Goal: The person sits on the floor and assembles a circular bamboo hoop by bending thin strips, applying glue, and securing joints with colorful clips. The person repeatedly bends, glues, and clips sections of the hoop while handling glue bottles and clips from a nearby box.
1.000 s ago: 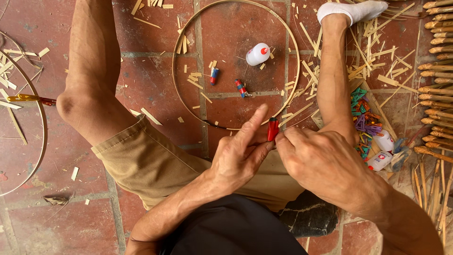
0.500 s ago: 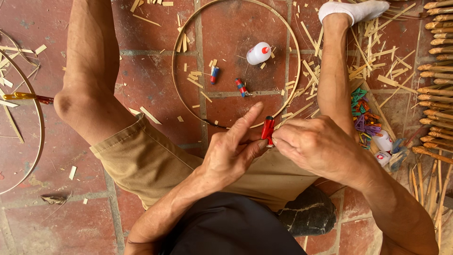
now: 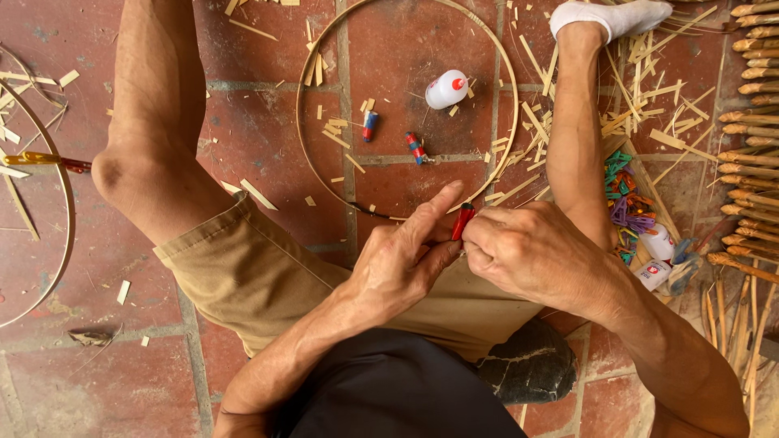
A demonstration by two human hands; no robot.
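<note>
Head view: left hand (image 3: 402, 264) and right hand (image 3: 531, 255), both closed on small red plastic clip (image 3: 462, 219) at near rim of thin round bamboo hoop (image 3: 507, 146); versus a second ago, hands slightly higher, grip unchanged, index finger raised.

White glue bottles (image 3: 656, 258), red-labelled, right

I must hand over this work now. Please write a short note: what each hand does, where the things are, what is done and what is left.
Left hand: fingertips pinch beside the small red clip, forefinger stretched out.
Right hand: closed on the red clip at the near edge of the bamboo hoop.
Inside the hoop on the floor: two small red-and-blue pieces and a white glue bottle.
By the right leg: a pile of coloured clips.
Done: the hoop is bent into a ring.
Left: cannot tell from this view.
</note>
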